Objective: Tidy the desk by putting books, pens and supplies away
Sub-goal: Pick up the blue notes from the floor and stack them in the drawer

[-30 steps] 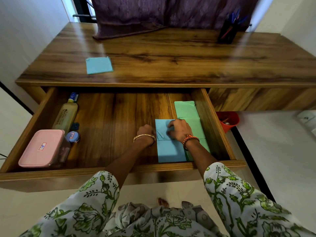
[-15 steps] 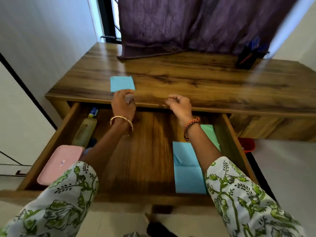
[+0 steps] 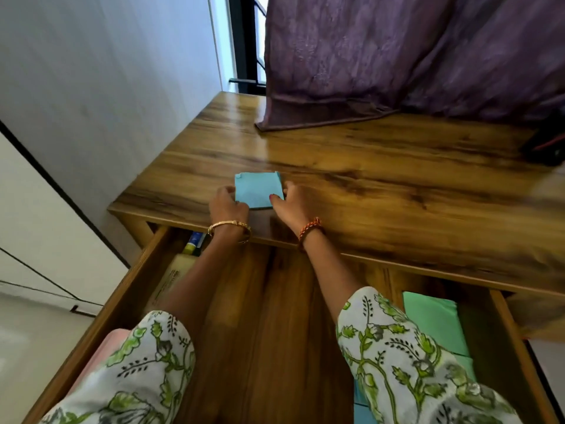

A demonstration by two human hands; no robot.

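Two hands are working at the near edge of the wooden desk (image 3: 382,166). One blue envelope (image 3: 257,188) is lying flat on the desktop, near its front left corner. The left hand (image 3: 227,206) is touching the envelope's left edge, fingers curled along it; the right hand (image 3: 292,206) is touching the right and lower edge, thumb lying on the blue surface. Both hands are flanking the one envelope, fingertips against its borders; whether either is actually pinching it off the wood, I cannot tell. One gold bangle (image 3: 229,229) is sitting on the left wrist, one orange beaded bracelet (image 3: 310,229) on the right. Two floral sleeves are showing below.

One drawer (image 3: 269,332) is standing open beneath the desktop. Counted contents visible:
- one yellowish bottle (image 3: 171,280) with a blue cap, lying at the drawer's left rear, partly covered by the left forearm;
- one pink box (image 3: 101,353) at the left front, mostly hidden by the sleeve;
- green envelopes (image 3: 434,322) at the right, stacked, count unclear;
- one more blue piece (image 3: 362,411) showing at the bottom edge beside the right sleeve.

One purple curtain (image 3: 397,56) is hanging over the desk's far edge. One dark holder (image 3: 547,148) is standing at the far right, blurred.
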